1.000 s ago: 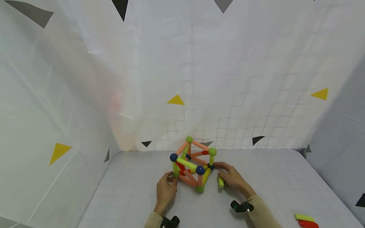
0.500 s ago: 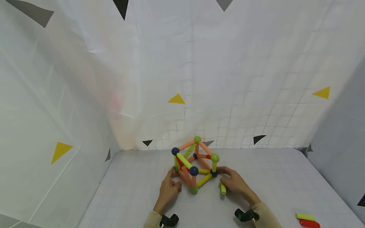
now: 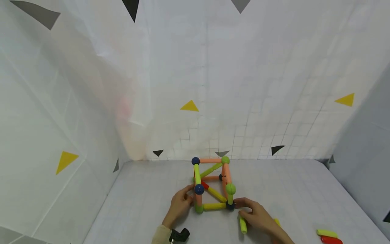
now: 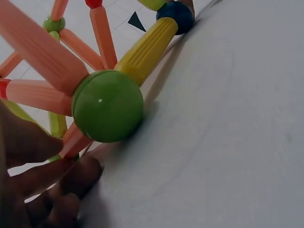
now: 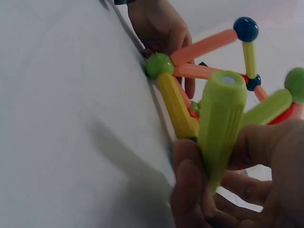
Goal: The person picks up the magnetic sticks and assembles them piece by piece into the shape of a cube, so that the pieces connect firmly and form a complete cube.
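Observation:
A box-like frame of magnetic rods and balls (image 3: 214, 206) stands on the table in the head view, built from salmon, yellow, lime and red rods with green and dark blue balls. At its left side, my left hand (image 3: 180, 205) grips a low salmon rod (image 4: 76, 142) between thumb and fingers, near a green ball (image 4: 108, 105). My right hand (image 3: 257, 217) pinches a loose lime rod (image 5: 221, 123) between thumb and fingers, its free end pointing towards me. That hand's index finger touches the dark blue ball (image 3: 230, 205) at the frame's near right corner.
A lime rod (image 3: 327, 233) and a red rod (image 3: 331, 240) lie side by side at the lower right. Part of a yellow piece (image 3: 277, 222) shows beside my right wrist. White sheeted walls (image 3: 195, 67) enclose the table's back and sides.
The frame has turned clockwise seen from above, its right corner swinging towards me. My right hand has moved nearer with the lime rod, while my left thumb has closed in on the frame.

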`<state>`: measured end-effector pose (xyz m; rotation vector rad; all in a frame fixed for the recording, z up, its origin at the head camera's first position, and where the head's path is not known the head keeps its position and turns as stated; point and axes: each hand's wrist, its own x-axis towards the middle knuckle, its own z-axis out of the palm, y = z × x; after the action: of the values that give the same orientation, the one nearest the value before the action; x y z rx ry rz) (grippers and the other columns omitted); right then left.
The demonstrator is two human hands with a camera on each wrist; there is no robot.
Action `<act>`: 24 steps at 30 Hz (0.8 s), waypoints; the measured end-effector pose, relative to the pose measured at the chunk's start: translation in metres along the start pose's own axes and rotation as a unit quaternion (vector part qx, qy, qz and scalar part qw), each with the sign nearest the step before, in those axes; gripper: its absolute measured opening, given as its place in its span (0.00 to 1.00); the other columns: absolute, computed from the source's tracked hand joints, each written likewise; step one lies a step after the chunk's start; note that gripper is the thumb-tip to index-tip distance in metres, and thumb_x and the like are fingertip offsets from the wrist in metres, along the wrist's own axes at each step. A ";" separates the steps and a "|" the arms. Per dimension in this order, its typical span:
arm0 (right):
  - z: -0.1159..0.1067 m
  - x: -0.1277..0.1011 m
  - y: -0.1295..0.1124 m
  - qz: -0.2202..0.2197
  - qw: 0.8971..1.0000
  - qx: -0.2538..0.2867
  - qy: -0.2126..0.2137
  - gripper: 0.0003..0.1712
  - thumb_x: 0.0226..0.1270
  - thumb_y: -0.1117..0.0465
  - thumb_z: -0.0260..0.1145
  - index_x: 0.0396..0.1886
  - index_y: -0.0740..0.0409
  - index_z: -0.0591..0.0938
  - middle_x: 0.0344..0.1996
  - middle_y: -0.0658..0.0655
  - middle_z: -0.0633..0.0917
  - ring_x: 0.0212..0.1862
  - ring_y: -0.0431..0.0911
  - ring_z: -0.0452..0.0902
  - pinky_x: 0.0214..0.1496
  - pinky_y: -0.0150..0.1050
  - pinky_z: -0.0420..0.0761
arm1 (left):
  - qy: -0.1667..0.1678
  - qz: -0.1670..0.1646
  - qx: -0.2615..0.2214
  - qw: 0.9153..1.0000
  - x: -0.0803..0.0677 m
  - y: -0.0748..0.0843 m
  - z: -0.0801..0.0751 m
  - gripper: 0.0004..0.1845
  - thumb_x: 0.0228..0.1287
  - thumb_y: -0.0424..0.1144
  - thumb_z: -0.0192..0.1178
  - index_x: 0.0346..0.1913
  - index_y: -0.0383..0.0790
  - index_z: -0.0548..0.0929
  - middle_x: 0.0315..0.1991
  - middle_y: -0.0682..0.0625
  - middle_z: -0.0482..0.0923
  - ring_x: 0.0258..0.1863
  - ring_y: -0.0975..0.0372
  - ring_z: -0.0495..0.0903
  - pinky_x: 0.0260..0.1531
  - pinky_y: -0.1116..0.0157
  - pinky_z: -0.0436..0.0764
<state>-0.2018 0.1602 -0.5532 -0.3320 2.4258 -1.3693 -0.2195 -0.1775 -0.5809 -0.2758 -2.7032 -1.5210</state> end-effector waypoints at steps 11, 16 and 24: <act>-0.035 -0.009 -0.028 0.043 0.980 0.140 0.136 0.22 0.82 0.57 0.64 0.64 0.70 0.80 0.59 0.69 0.84 0.43 0.48 0.91 0.45 0.40 0.90 | 0.102 0.050 -0.063 0.991 -0.003 0.026 -0.007 0.13 0.80 0.32 0.58 0.61 0.39 0.83 0.49 0.40 0.87 0.23 0.58 0.85 0.24 0.68 0.83; -0.051 -0.010 -0.046 -0.002 0.945 0.192 0.264 0.21 0.80 0.55 0.65 0.58 0.70 0.81 0.43 0.51 0.88 0.37 0.42 0.89 0.42 0.35 0.89 | 0.153 0.116 -0.065 0.979 -0.012 0.067 -0.023 0.11 0.84 0.42 0.54 0.59 0.46 0.81 0.42 0.44 0.88 0.25 0.57 0.85 0.26 0.66 0.84; -0.041 -0.009 -0.078 -0.122 0.939 0.213 0.240 0.21 0.75 0.67 0.70 0.64 0.67 0.81 0.52 0.47 0.89 0.47 0.41 0.90 0.51 0.35 0.88 | 0.112 0.207 0.073 0.969 -0.017 0.086 -0.023 0.24 0.69 0.48 0.70 0.63 0.44 0.78 0.38 0.58 0.85 0.32 0.68 0.83 0.33 0.64 0.87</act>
<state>-0.2072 0.1557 -0.4650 -0.2057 2.4016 -2.2605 -0.1902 -0.1556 -0.4981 -0.5810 -2.3723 -1.1545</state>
